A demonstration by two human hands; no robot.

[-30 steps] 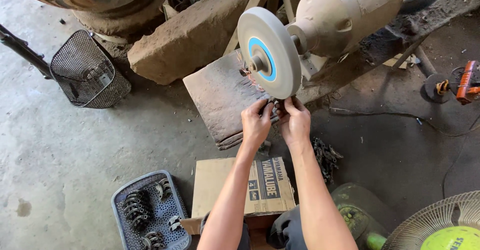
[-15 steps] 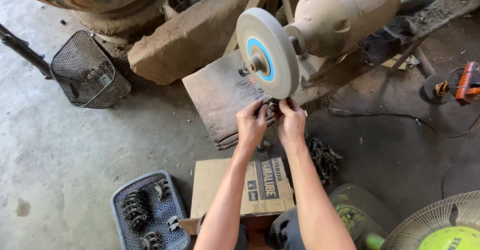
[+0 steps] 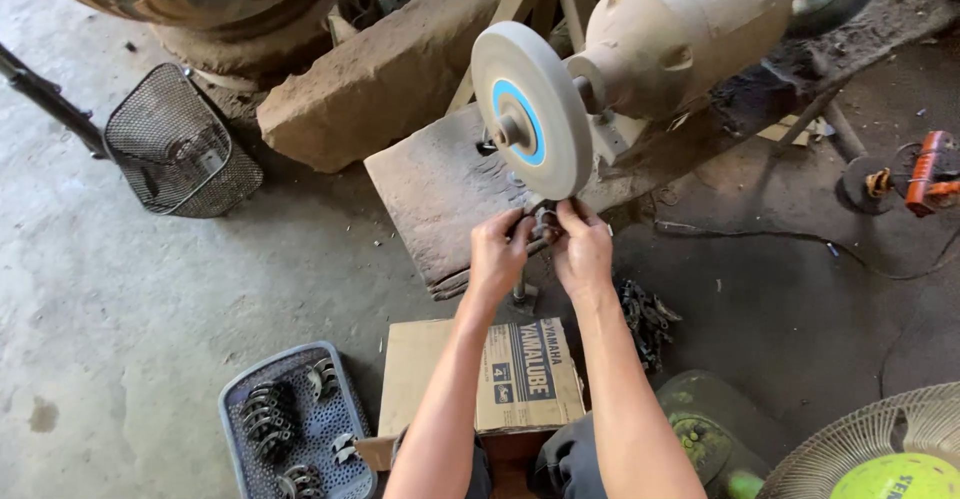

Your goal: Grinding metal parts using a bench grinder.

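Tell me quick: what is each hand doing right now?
Left hand: fingers closed on a small metal part just under the grinding wheel.
Right hand: fingers closed on the same part.

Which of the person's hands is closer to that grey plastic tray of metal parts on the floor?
The left hand. It is up and to the right of the grey tray, which lies on the left-arm side. The right hand is farther right still, beyond the left hand; both are beneath the grinding wheel.

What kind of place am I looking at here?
Most likely a small repair or metalworking workshop: a bench grinder with its grinding wheel, a bare concrete floor, and a grey tray of small metal parts.
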